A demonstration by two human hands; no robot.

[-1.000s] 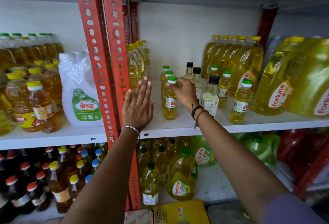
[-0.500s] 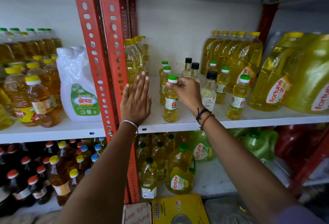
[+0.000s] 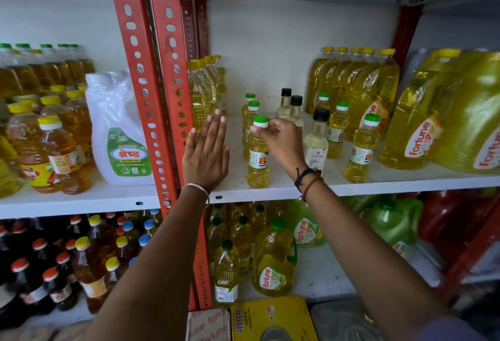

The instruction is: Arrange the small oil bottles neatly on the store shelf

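A small yellow oil bottle with a green cap point(image 3: 258, 155) stands upright near the front of the white shelf point(image 3: 270, 187). My right hand point(image 3: 281, 140) grips it at the cap and neck. Two more small green-capped bottles point(image 3: 250, 116) line up behind it. Further right stand small black-capped bottles point(image 3: 316, 137) and other green-capped ones point(image 3: 361, 148). My left hand point(image 3: 207, 151) is flat with fingers straight, held upright left of the row, beside the red post, touching no bottle.
A red perforated post point(image 3: 159, 97) divides the shelf. Tall yellow oil bottles point(image 3: 201, 91) stand at the back left, a row of large ones point(image 3: 359, 78) at back right, big Fortune jugs point(image 3: 449, 113) at the far right. A white jug point(image 3: 119, 135) sits left of the post.
The view has shifted slightly. My right hand keeps its grip on the front green-capped bottle, which stays near the shelf's front edge. My left hand remains flat beside the post.
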